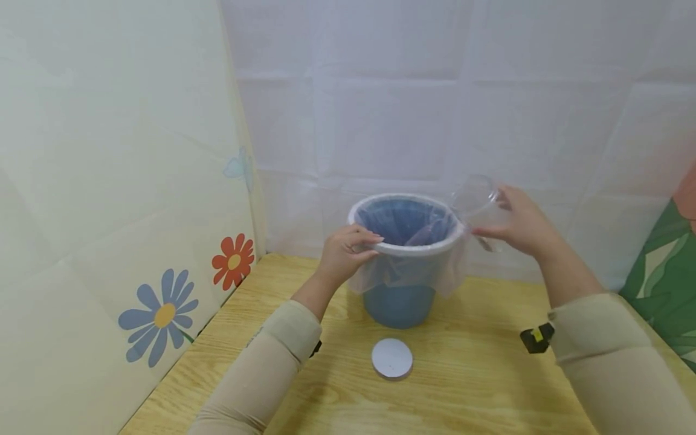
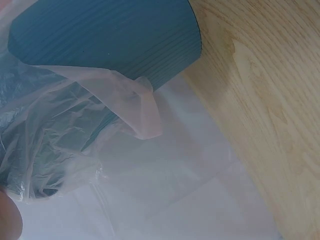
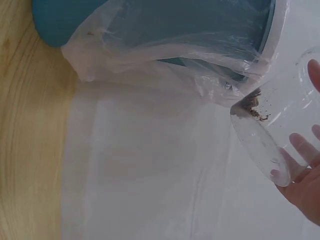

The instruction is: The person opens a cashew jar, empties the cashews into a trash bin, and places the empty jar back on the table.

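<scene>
A blue trash bin (image 1: 399, 308) stands on the table, lined with a thin clear plastic bag (image 1: 405, 270) folded over its pale rim. My left hand (image 1: 348, 249) pinches this rim at the near left side, thumb outside and fingers over the top. At the bin's right side my right hand (image 1: 526, 225) grips a clear plastic container (image 1: 472, 196), tilted close beside the rim. Dark brown crumbs (image 3: 252, 105) cling inside the container near its lower end, in the right wrist view. Only a fingertip (image 2: 9, 217) of the left hand shows in the left wrist view.
A round white lid (image 1: 392, 357) lies on the wood-grain table (image 1: 462, 374) in front of the bin. Behind it hangs a white sheet (image 1: 380, 121). A cream sheet with printed flowers (image 1: 164, 315) borders the left, and printed green leaves (image 1: 663, 272) show at right.
</scene>
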Motion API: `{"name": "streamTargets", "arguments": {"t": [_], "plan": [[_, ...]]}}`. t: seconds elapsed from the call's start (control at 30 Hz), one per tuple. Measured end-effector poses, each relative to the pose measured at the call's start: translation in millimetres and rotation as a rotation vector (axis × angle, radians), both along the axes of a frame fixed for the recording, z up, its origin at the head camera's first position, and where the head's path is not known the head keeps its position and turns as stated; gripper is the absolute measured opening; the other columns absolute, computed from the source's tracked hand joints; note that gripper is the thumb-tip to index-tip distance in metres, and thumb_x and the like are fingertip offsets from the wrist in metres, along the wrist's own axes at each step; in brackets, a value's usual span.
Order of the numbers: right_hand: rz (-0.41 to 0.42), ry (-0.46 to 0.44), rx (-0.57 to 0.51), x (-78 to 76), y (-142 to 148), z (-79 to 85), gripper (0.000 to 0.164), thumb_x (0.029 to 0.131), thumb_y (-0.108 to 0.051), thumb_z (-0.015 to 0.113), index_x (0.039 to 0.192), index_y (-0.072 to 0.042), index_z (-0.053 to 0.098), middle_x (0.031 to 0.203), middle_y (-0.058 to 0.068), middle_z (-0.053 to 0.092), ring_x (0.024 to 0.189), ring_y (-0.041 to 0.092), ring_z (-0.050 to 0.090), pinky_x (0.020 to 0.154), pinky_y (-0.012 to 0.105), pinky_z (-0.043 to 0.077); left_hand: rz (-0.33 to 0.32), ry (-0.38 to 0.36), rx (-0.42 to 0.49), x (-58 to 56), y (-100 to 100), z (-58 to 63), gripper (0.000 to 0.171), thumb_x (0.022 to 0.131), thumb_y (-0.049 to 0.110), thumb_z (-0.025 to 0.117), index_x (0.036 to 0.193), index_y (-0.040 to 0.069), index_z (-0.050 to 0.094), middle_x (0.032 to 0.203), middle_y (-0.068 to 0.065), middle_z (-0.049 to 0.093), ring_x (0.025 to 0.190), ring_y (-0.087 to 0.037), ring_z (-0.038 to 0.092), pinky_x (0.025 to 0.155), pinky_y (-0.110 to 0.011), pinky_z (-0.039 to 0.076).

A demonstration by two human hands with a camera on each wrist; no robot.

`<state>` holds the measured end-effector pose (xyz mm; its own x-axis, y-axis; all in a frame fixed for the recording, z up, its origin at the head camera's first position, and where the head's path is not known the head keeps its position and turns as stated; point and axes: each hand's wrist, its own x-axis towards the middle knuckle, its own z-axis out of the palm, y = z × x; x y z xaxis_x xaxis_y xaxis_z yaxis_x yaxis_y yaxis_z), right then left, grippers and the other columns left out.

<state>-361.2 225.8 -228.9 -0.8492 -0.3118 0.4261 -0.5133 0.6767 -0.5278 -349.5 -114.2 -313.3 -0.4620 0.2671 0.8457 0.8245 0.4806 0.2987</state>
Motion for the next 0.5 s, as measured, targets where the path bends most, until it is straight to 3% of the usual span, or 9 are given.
{"name": "streamTargets", "arguments": {"t": [0.17,0.3,0.5], "plan": [[-0.041,-0.072,-0.046,7.2,8,-10.4,0.101,0.069,-0.037,0.078,0.147,-0.024,0.015,0.144,0.018,0.031,0.124,0.045,0.034,0.092,0.065,0.031,-0.002,-0.003,0.0,0.4,0,0.3,0.025,0.068,0.013,0.079,0.092,0.012,0.074,0.087,0.0,0.067,0.085,-0.012,0.06,0.073,-0.023,0.049],[-0.052,-0.148,-0.112,15.3,13,-18.9,0.103,0.073,-0.041,0.075,0.148,-0.02,0.008,0.147,0.019,0.023,0.126,0.045,0.031,0.092,0.064,0.032,0.004,0.001,-0.004,0.3,1,0.6,0.025,0.068,0.014,0.079,0.092,0.012,0.074,0.087,0.0,0.067,0.085,-0.012,0.06,0.072,-0.023,0.049],[0.021,-0.153,-0.26,29.1,17,-38.5,0.09,0.079,-0.027,0.072,0.145,-0.006,0.014,0.138,0.023,0.036,0.124,0.042,0.037,0.097,0.058,0.032,0.007,0.01,-0.009,-0.5,1,0.3,0.025,0.068,0.014,0.079,0.093,0.013,0.074,0.087,0.001,0.067,0.084,-0.012,0.06,0.072,-0.023,0.049]]}}
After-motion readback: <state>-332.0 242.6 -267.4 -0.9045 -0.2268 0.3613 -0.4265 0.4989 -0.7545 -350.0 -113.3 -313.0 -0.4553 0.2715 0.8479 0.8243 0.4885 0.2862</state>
